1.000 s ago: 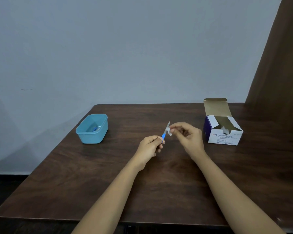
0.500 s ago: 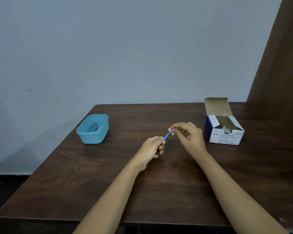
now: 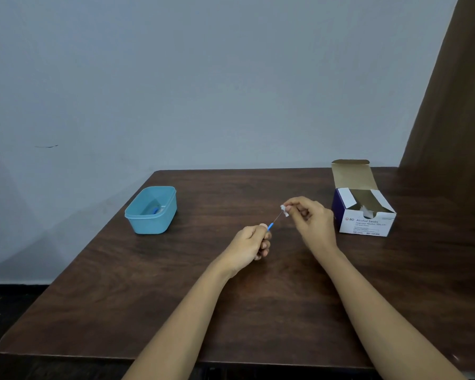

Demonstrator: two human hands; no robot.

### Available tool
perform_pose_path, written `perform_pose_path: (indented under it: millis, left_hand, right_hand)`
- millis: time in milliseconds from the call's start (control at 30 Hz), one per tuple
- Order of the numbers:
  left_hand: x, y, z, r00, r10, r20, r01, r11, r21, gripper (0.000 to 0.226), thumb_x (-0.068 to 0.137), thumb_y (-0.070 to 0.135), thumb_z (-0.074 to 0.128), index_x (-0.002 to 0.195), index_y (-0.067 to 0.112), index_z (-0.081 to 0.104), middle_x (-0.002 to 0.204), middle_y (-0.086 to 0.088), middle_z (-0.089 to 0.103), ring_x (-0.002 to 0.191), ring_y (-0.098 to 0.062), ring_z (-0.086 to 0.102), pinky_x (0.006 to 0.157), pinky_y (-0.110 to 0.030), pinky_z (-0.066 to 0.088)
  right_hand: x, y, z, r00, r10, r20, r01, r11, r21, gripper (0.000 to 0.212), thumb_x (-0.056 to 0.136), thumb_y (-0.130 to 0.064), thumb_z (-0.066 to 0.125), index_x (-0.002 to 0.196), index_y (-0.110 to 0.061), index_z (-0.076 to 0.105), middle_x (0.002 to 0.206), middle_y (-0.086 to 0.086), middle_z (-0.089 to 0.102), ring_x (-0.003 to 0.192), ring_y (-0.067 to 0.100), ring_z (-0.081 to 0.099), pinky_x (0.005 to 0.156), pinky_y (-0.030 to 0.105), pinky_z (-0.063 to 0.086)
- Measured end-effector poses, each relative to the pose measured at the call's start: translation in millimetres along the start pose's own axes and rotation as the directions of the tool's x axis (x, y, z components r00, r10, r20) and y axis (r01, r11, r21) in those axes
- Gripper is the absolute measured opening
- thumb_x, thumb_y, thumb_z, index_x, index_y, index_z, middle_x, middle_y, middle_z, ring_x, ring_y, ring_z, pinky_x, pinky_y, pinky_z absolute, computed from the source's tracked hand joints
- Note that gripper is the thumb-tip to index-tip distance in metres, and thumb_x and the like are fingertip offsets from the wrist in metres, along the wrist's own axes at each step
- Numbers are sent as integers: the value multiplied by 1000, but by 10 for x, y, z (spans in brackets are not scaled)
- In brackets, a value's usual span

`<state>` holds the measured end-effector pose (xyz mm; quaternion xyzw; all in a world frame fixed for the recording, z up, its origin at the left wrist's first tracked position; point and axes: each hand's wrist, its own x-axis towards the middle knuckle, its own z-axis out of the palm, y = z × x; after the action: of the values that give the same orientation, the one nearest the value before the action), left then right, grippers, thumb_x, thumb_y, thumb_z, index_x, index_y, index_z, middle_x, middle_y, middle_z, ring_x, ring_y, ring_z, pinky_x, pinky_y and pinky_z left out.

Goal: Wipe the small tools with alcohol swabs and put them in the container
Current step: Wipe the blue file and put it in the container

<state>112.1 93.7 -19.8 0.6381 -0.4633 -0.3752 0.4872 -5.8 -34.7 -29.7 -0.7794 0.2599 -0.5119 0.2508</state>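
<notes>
1. Slim blue-handled metal tool (image 3: pixel 272 224) is held above the dark wooden bench (image 3: pixel 176 297), tilted up to the right, between both hands.
2. The left hand (image 3: pixel 248 246) grips the blue handle with curled fingers. The right hand (image 3: pixel 311 223) pinches a small white alcohol swab (image 3: pixel 284 210) around the thin metal tip.
3. A light blue plastic container (image 3: pixel 151 211) sits on the bench well to the left, with a blue item (image 3: pixel 156 210) inside, too small to identify.
4. An open white-and-purple cardboard swab box (image 3: pixel 364 220) stands near the right hand, flap raised.
</notes>
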Motion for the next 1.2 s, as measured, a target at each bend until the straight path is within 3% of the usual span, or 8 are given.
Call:
perform_pose_path:
  millis: [167, 267, 467, 633, 733, 867, 1000, 1200]
  left_hand:
    - [10, 50, -28, 997, -67, -29, 61, 984, -164, 36, 100, 29, 29, 66, 21, 36, 55, 7, 38, 53, -9, 42, 51, -22, 29]
    - [9, 66, -31, 994, -106, -7, 101, 967, -236, 37, 100, 34, 28, 65, 22, 35, 55, 7, 39, 53, -9, 41, 52, -23, 30]
    - [11, 47, -25, 999, -39, -25, 35, 990, -134, 31, 99, 25, 31, 71, 20, 43, 61, 7, 44, 56, -6, 43, 53, -21, 33]
    - [9, 9, -36, 996, 11, -90, -19, 996, -85, 35, 101, 29, 36, 72, 19, 53, 62, 8, 50, 57, -6, 45, 53, -20, 35]
    - [1, 5, -42, 996, 17, -91, -21, 999, -47, 36, 101, 30, 38, 72, 20, 57, 63, 9, 52, 58, -5, 46, 55, -19, 37]
    - [-4, 4, -47, 997, 19, -68, -20, 1000, -12, 32, 100, 28, 38, 75, 21, 57, 65, 8, 53, 61, -5, 47, 58, -19, 38]
    - [-18, 15, -42, 998, 23, -56, -23, 1000, 12, 31, 100, 28, 39, 76, 21, 58, 66, 10, 53, 61, -5, 47, 58, -18, 39]
    - [-4, -18, -52, 994, 62, -87, -58, 997, 48, 32, 100, 28, 45, 88, 23, 74, 68, 10, 53, 61, -1, 47, 56, -15, 39]
  right_hand:
    - [-50, -81, 43, 999, 9, -34, -4, 989, 148, 9, 86, -16, 68, 86, -23, 73, 75, -10, 70, 75, 20, 64, 66, 37, 52]
    - [-64, -94, 68, 1000, -27, -11, 28, 992, 123, 10, 86, -13, 69, 87, -21, 74, 75, -12, 68, 75, 17, 62, 66, 34, 51]
    - [-38, -92, 41, 986, 47, -158, -13, 977, 214, 16, 87, -12, 67, 92, -26, 73, 81, -5, 71, 76, 23, 63, 65, 35, 51]
    - [-80, -128, 44, 978, -204, -35, 205, 978, 32, 14, 84, -6, 70, 90, -17, 75, 83, -15, 69, 76, 12, 58, 62, 17, 46]
    - [-71, -73, 79, 942, -314, 118, 322, 945, -63, 15, 84, -5, 70, 93, -16, 75, 84, -10, 70, 79, 11, 58, 64, 21, 49]
    - [-39, -29, 39, 940, -306, 153, 326, 937, -125, 14, 85, -9, 69, 94, -18, 74, 85, -9, 70, 81, 8, 55, 64, 22, 48]
    - [-27, -23, 9, 980, -191, 50, 196, 971, -139, 11, 88, -13, 66, 93, -18, 74, 85, -10, 70, 80, 9, 53, 62, 21, 46]
    - [-49, -71, 8, 982, -190, 9, 189, 973, -132, 11, 86, -11, 68, 93, -17, 74, 86, -13, 69, 79, 6, 53, 61, 8, 38]
